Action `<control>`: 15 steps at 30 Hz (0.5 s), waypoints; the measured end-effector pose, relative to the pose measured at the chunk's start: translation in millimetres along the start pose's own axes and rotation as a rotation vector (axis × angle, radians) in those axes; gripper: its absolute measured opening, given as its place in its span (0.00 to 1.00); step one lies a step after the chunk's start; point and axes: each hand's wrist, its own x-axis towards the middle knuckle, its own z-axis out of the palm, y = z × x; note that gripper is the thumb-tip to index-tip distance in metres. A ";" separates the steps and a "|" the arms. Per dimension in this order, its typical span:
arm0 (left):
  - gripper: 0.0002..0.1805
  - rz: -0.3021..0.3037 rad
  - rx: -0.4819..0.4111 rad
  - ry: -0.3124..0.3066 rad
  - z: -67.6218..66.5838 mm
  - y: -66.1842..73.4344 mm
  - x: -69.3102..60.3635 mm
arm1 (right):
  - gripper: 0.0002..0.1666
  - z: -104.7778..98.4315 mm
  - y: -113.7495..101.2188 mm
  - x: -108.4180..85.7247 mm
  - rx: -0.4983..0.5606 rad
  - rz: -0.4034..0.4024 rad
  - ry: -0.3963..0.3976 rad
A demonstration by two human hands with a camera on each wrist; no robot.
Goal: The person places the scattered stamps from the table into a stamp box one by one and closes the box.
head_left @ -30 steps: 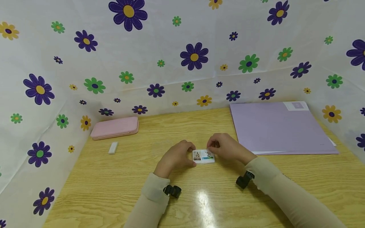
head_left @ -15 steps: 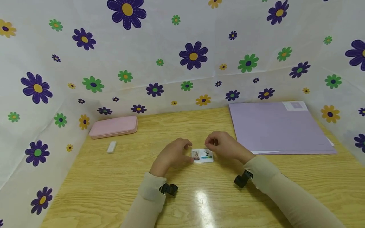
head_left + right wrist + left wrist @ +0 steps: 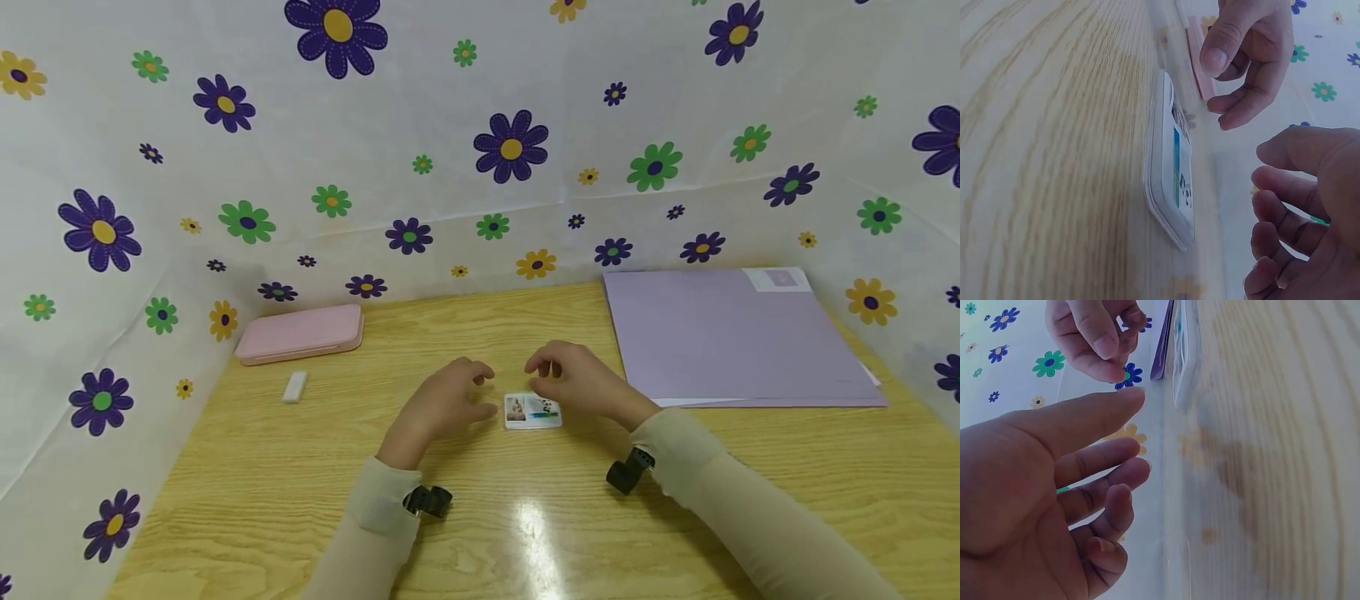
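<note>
Small, flat white rectangular piece printed with pictures [image 3: 523, 414]: lies on yellowish wood-grain table [image 3: 262, 500] | bare left hand [image 3: 441, 404]: beside it, thumb and fingers apart | bare right hand [image 3: 577, 379]: above its far right corner, fingers loosely bent, thumb apart

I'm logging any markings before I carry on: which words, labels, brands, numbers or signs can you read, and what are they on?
Readable text: none.
White picture card: pictures and a blue-green band; any lettering is too small to read.
Purple folder: white label at its far right corner, print too small to read.
Pink case: no lettering seen.
</note>
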 end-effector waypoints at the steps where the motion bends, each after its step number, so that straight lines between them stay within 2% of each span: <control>1: 0.27 -0.002 0.004 0.003 -0.8 -1.1 -0.6 | 0.13 0.7 -0.4 0.5 0.001 -0.002 0.000; 15: 0.27 -0.049 0.057 0.065 -15.7 -17.6 -13.3 | 0.21 11.5 -9.0 11.1 -0.009 -0.049 -0.027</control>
